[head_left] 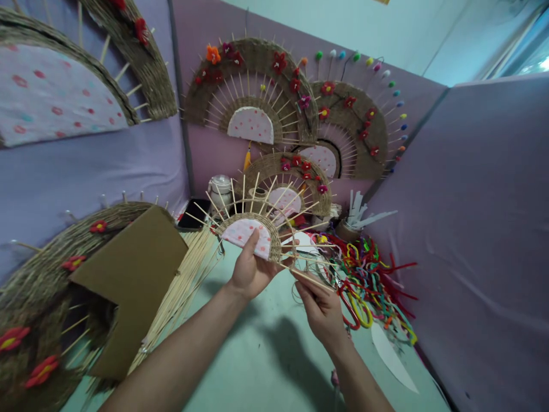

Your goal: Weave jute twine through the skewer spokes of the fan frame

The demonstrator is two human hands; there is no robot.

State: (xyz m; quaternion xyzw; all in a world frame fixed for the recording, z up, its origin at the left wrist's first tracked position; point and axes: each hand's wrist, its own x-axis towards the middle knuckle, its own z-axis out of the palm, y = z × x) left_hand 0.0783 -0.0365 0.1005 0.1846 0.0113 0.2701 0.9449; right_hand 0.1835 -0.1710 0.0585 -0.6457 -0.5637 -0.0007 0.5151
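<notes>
A half-round fan (pixel 246 234), covered in spotted fabric with a woven rim and thin sticks spreading outward, is held above the table. My left hand (pixel 253 272) is closed on it, thumb on the fabric and fingers behind. A thin cord (pixel 274 203) arcs across the sticks beyond the woven rim. At the fan's lower right corner, my right hand (pixel 319 306) is closed on a thin, pale tan strip (pixel 313 279); whether this is a stick or cord I cannot tell. Red-handled scissors (pixel 349 309) lie just beyond my right hand.
Colourful pipe cleaners (pixel 364 263) lie heaped at right, by a white paper piece (pixel 392 357). Loose sticks (pixel 184 286) and a folded cardboard piece (pixel 132 280) occupy the left. A jar (pixel 221 194) stands behind. Larger decorated fans (pixel 278 63) hang on the partition.
</notes>
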